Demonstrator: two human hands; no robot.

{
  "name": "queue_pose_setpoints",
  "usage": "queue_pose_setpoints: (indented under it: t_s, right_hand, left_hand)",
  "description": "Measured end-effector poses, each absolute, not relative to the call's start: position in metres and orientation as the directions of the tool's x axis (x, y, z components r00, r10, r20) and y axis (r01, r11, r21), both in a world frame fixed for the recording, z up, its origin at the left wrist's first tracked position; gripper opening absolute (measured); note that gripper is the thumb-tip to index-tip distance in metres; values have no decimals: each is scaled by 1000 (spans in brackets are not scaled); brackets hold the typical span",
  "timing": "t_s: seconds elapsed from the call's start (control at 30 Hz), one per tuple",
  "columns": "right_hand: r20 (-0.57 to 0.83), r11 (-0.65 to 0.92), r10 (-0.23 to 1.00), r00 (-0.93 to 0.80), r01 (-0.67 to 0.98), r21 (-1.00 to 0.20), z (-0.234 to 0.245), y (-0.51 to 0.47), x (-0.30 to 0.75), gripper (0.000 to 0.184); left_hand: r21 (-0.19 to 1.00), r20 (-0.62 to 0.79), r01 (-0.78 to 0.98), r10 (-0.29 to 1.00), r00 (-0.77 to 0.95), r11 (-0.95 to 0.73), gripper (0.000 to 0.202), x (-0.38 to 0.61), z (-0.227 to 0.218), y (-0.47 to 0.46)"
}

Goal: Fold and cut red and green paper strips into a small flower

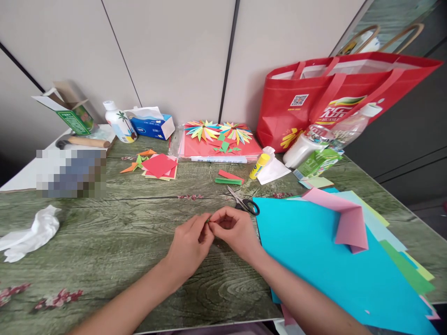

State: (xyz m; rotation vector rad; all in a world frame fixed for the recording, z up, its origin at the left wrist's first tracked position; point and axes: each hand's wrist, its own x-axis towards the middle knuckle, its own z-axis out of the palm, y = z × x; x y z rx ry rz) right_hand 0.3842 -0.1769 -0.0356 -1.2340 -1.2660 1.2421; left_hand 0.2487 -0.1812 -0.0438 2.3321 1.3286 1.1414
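Over the middle of the table, my left hand [190,242] and my right hand [239,235] meet at their fingertips. Both are closed in a pinch around a tiny green piece of paper [208,220] with a speck of red; most of it is hidden by the fingers. Just beyond my right hand lie scissors [240,202] with black handles, blades slightly apart. Farther back are folded green and red paper strips [228,178] and a yellow glue stick [260,166], which leans against a white tissue [274,167].
Blue paper sheets [296,251] cover the right side, with folded pink paper [351,228] on top. Paper fans [202,130] lie on a red sheet at the back. Around them are red paper squares [159,165], a red bag [289,107], a white bottle [118,123] and crumpled tissue [35,235].
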Motion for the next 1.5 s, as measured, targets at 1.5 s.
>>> queue_pose_setpoints:
  t_s: [1.5]
  right_hand:
    - [-174, -229, 955, -240, -226, -947, -29, -167, 397, 17]
  left_hand:
    - [847, 219, 403, 918, 331, -348, 24, 242, -26, -180]
